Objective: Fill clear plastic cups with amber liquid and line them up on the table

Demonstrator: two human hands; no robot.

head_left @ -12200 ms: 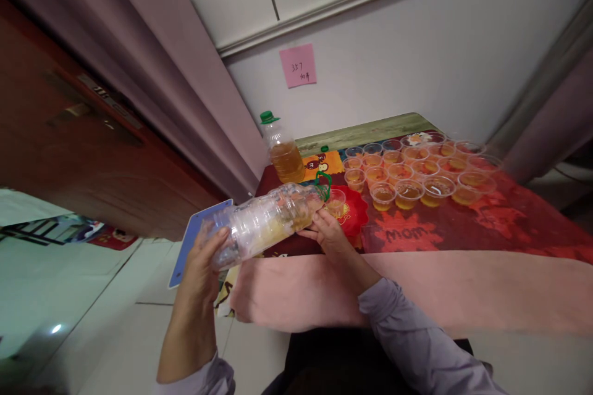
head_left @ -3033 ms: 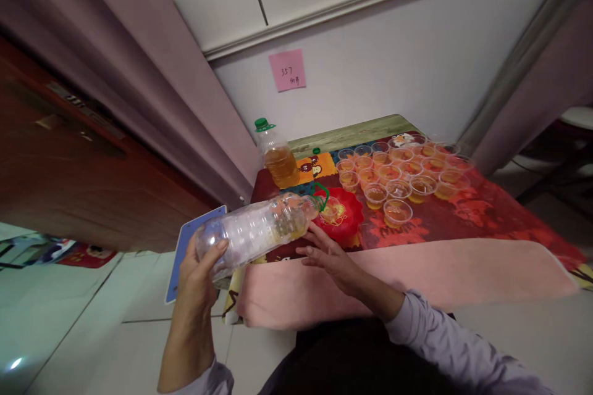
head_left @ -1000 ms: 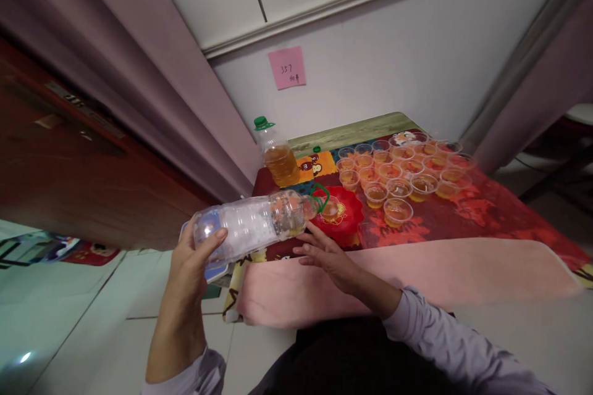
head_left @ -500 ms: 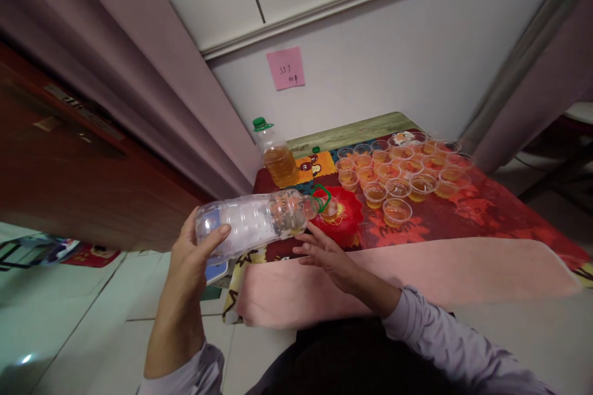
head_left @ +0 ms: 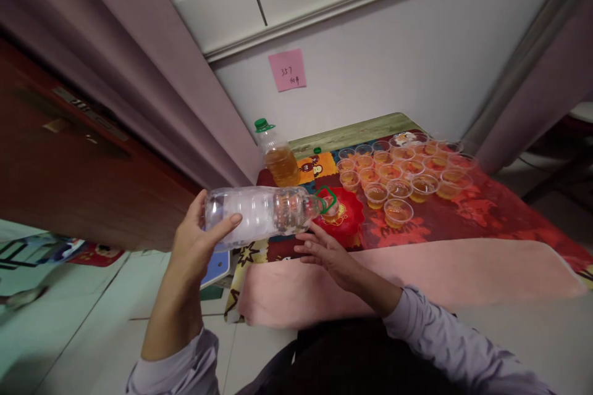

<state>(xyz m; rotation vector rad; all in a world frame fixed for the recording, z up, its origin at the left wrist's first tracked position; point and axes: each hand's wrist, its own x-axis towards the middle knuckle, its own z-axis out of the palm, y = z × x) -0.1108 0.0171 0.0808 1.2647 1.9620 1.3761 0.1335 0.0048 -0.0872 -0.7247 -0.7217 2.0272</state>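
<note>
My left hand is wrapped round the base of a large clear plastic bottle. The bottle lies nearly level in the air and looks almost drained. Its neck, with a green ring handle, points right over a clear plastic cup. That cup stands in a red scalloped dish. Just below the bottle's neck is my right hand, fingers stretched and apart. Its fingertips are close to the neck; I cannot tell whether they touch.
Several clear cups of amber liquid stand in rows on the red patterned tablecloth. Behind the dish is a bottle of amber liquid with a green cap. A loose green cap lies nearby. A pink cloth covers the front edge.
My left hand and the bottle's base have shifted slightly right and up, so the bottle lies more level. The green handle has swung a little. My right hand has hardly moved.
</note>
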